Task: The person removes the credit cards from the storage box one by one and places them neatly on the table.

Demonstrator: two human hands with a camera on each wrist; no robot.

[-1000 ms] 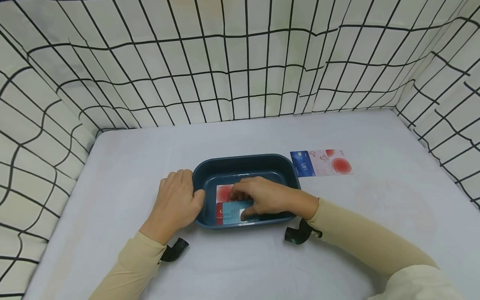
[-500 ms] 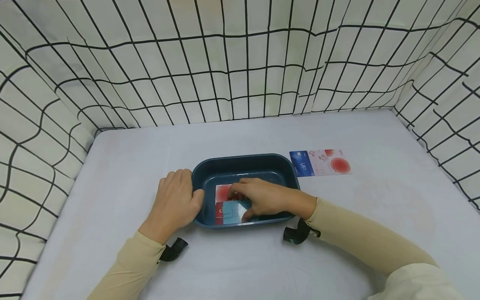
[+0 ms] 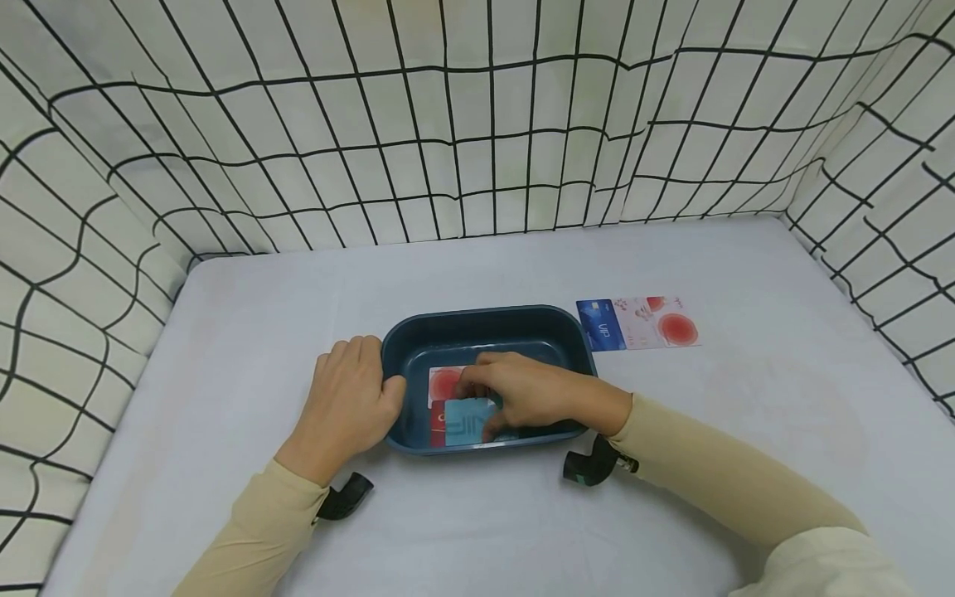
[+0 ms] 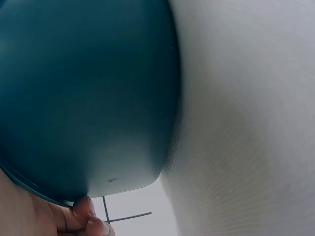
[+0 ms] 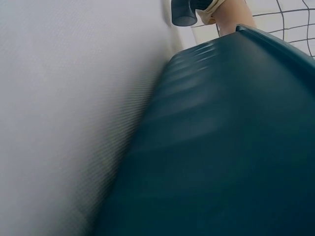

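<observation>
A dark teal plastic basin (image 3: 477,336) sits on the white table in the head view. My left hand (image 3: 345,406) grips its left rim, the thumb over the edge; curled fingertips (image 4: 83,209) show at the rim in the left wrist view. Inside the basin, my right hand (image 3: 533,390) pinches a light blue card (image 3: 464,423) between thumb and fingers, covering its right part. Left of and partly under that card lies a red card (image 3: 438,424). Behind it is a white card with a pink circle (image 3: 444,384). The right wrist view has mostly the basin's outer wall (image 5: 211,132).
A blue VIP card (image 3: 601,325) and a pale card with red circles (image 3: 656,323) lie side by side at the basin's right rim. Black-grid white fabric (image 3: 418,124) walls the table (image 3: 298,290) at the back and both sides.
The light blue card shifts slightly under my right fingers and its glare fades, so its printed pattern shows more. My left hand and the basin hold nearly still.
</observation>
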